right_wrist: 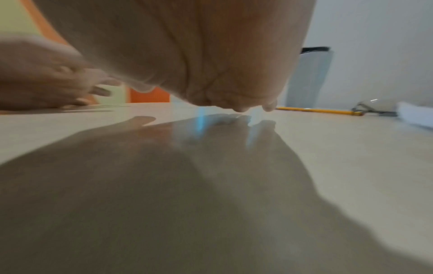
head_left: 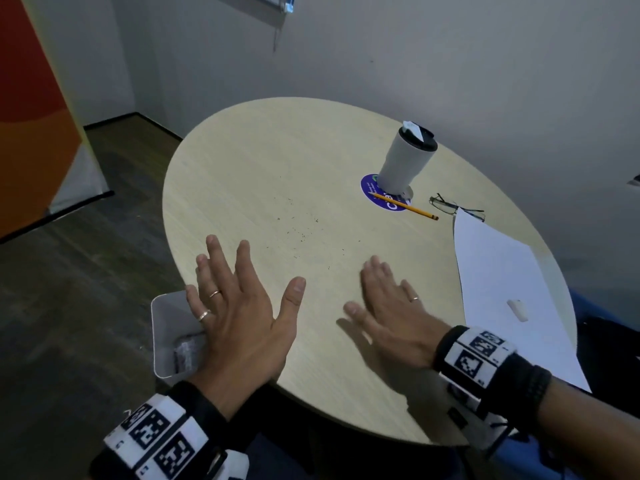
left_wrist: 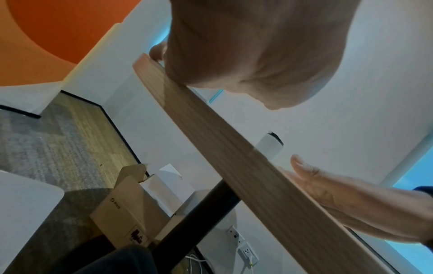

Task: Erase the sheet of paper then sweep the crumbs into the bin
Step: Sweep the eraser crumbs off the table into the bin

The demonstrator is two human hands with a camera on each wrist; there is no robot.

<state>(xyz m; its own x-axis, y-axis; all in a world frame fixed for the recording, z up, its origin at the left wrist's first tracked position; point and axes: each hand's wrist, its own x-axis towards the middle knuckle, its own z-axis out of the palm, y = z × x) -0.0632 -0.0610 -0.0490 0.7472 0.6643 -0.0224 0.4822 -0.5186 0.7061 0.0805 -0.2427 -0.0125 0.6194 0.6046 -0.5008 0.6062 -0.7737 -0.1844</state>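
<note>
The sweeping step appears to be in hand: the sheet of paper (head_left: pixel 502 289) lies set aside at the right edge of the round table (head_left: pixel 277 150), with a small white eraser (head_left: pixel 517 309) resting on it, and dark eraser crumbs (head_left: pixel 301 233) are scattered thinly across the middle of the tabletop. The right hand (head_left: pixel 388 313) lies low over the table, palm down, fingers straight and close together, holding nothing; it sits just short of the crumbs. The left hand (head_left: pixel 239 306) is spread wide with fingers apart, also holding nothing, at the table's near-left edge, just above the bin (head_left: pixel 162 334), a pale, smooth rectangular container standing below the rim. The next move likely calls for the flat right hand to gather the fine specks and draw them leftward over the edge into the bin. The tabletop is smooth, light wood-grain laminate with a faint sheen; the paper is thin, flat and plain white.
</note>
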